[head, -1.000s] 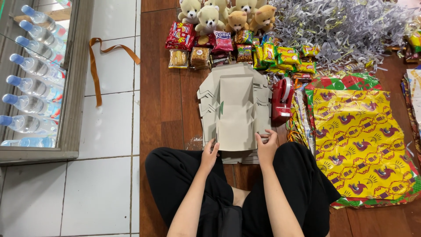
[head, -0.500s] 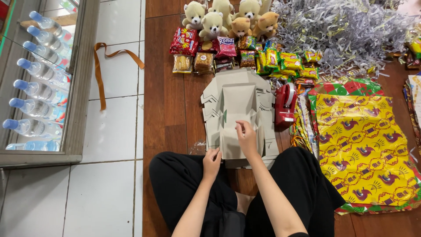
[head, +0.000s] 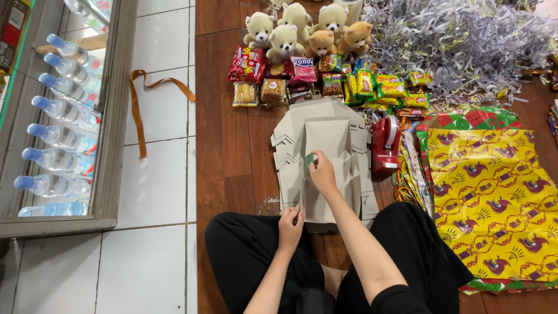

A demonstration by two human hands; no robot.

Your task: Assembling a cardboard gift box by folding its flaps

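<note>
Head camera looks down on a stack of flat grey cardboard pieces [head: 322, 157] lying on the brown wooden floor [head: 224, 145], right in front of the sitting person's black-clad legs. The right hand [head: 321, 172] reaches out over the middle of the stack, arm stretched forward, fingers pinched shut on a small green bit at the cardboard. The left hand [head: 290, 224] is curled closed on the near edge of the stack, close to the knee.

A red tape holder [head: 384, 144] sits just beside the cardboard on the right. Past it lies yellow wrapping paper [head: 494, 192] with red and purple shapes. Behind the stack are snack packets [head: 325, 84] in red, yellow and green, set in a row, with little teddy bears [head: 305, 32] behind them. A big heap of silver paper shreds [head: 459, 46] fills the far right corner.

On the left the wood ends at white tiles [head: 157, 192], with open room there. An orange ribbon [head: 142, 102] lies on the tiles. Water bottles with blue caps [head: 55, 134] stand behind glass
</note>
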